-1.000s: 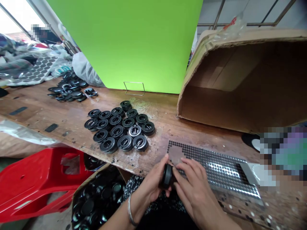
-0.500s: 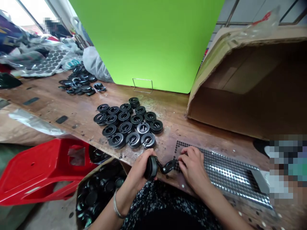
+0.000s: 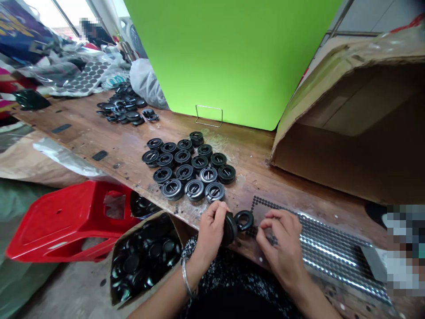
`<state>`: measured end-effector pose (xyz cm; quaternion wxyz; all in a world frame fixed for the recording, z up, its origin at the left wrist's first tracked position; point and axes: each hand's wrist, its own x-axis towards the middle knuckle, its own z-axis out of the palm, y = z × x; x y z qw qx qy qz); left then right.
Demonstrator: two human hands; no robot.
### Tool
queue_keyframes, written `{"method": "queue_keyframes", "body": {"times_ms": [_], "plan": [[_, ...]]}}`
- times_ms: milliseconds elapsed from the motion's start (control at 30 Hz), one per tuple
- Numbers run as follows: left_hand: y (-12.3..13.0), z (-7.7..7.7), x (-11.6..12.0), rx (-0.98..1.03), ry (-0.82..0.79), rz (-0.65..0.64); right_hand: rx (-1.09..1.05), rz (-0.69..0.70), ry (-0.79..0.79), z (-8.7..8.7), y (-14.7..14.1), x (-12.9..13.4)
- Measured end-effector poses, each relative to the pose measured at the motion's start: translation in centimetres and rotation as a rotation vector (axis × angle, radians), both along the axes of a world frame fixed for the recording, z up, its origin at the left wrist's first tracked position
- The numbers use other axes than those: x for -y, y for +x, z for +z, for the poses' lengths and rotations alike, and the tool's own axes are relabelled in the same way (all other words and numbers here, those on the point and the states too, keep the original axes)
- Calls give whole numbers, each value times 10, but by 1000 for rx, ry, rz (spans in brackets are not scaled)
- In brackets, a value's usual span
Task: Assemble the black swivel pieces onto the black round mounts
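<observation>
My left hand grips a round black hinged case by its edge, holding it tilted over the table's front edge. Its ring-shaped lid stands swung out to the right. Just right of that lid, my right hand has thumb and forefinger pinched together; whatever lies between the tips is too small to make out. Under and beside this hand lies a clear sheet of small black dots. Several similar round black cases stand grouped on the table beyond my left hand.
A cardboard carton lies open on the right, beside a green board. Black parts are heaped at back left. Below the table edge are a box of black pieces and a red stool.
My right hand has lifted off the dot sheet's left end, its fingers now pinched. The case in my left hand has turned, so its ring lid shows more openly. The view has shifted left.
</observation>
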<state>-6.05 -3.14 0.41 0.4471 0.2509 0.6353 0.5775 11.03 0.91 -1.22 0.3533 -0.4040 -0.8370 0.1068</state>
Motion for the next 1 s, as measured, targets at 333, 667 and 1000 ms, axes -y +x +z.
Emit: {"method": "queue_keyframes", "body": {"times_ms": [333, 667, 1000], "plan": [[21, 9, 3, -148, 52, -121, -74, -89, -125, 14, -13, 16], [38, 6, -3, 269, -37, -20, -4, 61, 114, 8, 8, 30], [39, 9, -9, 720, -157, 33, -213, 165, -240, -7, 21, 6]]}}
